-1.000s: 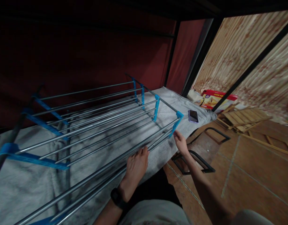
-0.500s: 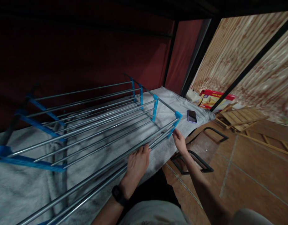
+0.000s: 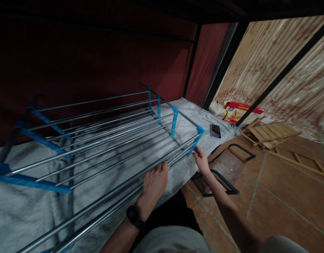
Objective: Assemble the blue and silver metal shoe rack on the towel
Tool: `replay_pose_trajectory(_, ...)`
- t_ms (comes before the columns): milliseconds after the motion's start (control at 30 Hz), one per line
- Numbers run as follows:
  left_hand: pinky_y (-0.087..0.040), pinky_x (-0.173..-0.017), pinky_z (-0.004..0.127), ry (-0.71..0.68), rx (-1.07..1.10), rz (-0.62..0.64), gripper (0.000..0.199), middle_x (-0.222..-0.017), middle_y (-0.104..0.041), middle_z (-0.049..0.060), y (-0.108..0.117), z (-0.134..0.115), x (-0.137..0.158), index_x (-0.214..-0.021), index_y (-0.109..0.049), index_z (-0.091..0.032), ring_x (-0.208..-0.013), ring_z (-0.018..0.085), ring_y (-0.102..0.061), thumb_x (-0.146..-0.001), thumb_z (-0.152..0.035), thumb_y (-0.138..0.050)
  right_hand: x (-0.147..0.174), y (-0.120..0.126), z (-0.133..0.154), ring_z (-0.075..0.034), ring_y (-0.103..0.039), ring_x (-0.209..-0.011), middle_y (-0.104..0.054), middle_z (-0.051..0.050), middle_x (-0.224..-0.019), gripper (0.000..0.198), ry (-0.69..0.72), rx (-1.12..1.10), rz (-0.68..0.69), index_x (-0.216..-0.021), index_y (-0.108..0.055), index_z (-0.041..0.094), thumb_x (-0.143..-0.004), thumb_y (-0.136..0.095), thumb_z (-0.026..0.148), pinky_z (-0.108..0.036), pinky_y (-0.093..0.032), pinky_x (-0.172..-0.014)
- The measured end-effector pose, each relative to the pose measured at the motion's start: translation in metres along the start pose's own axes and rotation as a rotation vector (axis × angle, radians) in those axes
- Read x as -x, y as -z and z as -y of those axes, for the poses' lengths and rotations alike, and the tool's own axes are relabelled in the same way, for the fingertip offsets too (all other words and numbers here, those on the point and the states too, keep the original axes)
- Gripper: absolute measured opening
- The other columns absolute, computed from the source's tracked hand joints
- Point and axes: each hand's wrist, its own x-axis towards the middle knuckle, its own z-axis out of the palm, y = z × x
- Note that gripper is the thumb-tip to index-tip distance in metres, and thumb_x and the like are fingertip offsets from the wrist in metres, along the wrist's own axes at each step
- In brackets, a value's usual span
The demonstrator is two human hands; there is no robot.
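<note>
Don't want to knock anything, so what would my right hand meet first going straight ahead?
Probably the blue bracket at the near right corner of the rack; your right hand looks right at its lower end, though depth makes contact hard to judge.

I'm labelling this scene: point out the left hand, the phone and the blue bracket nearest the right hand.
Left hand (image 3: pixel 156 179), head view: back of the hand.
Phone (image 3: pixel 215 131), head view: dark screen.
Blue bracket (image 3: pixel 197 140), head view: midway along its length.

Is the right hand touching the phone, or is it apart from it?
Apart. In the head view, grey cloth shows between the right hand and the phone.
</note>
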Motion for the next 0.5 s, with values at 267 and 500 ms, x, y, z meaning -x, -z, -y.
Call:
replay_pose_trajectory(267,-0.048,-0.068,0.033,0.0,0.008,-0.051,0.032,-0.097,-0.072,0.01,-0.004,-0.002,0.001,-0.115,-0.059,-0.019,-0.084,0.023,-0.07,-0.104,-0.026,-0.03,0.016,-0.008,0.013,-0.023,-0.053,-0.131,-0.051,-0.015,-0.146,0.065,-0.008,0.087,-0.048,-0.145,-0.048,0.017,-0.082,-0.055,0.035,-0.045,-0.043,-0.111)
replay_pose_trajectory(500,-0.05,-0.075,0.031,-0.018,0.057,-0.043,0.024,-0.1,-0.07,0.01,-0.007,-0.013,0.003,-0.114,-0.057,-0.017,-0.091,0.021,-0.068,-0.098,-0.015,-0.04,0.078,-0.012,0.11,-0.021,-0.061,-0.114,-0.066,-0.009,-0.119,0.029,0.302,0.162,-0.023,-0.118,-0.066,0.021,-0.095,-0.049,0.026,-0.043,-0.045,-0.105)
